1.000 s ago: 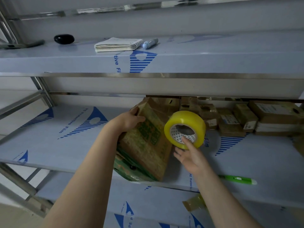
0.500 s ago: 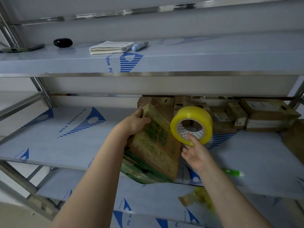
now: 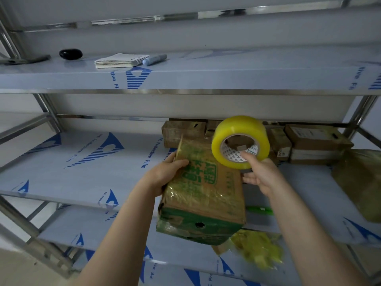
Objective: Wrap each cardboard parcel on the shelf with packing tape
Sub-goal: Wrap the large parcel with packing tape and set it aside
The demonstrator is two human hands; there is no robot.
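At frame centre, a cardboard parcel (image 3: 206, 195), closed, contents hidden. Brown with green print, a green band and a small round hole on the near end, glossy yellowish tape across the top face. Tilted, near end out past the front edge of the middle shelf (image 3: 82, 172), far end raised. Gripped at its upper left corner by the left hand (image 3: 167, 172), thumb over the top face, fingers round the side.

Just right of centre, above the parcel, a yellow tape roll (image 3: 240, 141), hanging on one digit of the right hand (image 3: 260, 174) hooked through the core. Remaining fingers spread loosely below, beside the parcel's right edge. Contact between roll and parcel: impossible to tell.

Behind, at the back of the middle shelf, brown boxes (image 3: 181, 131), partly masked by parcel and roll. To the right, stacked flat parcels (image 3: 315, 139) with white labels, all shut. At the right edge, a large tape-covered package (image 3: 360, 182), cut off by the frame. Lower right of centre, a green pen (image 3: 260, 210) on the shelf, showing between parcel and right forearm. On the lower shelf, under the parcel, a crumpled wad of yellow tape (image 3: 257, 252), blurred.

Along the top shelf (image 3: 226, 75), upper left: a dark flat object (image 3: 24, 59), a black oval thing (image 3: 70, 54), a spiral notebook (image 3: 121, 60), and a blue marker (image 3: 154, 59) just beside its right end.
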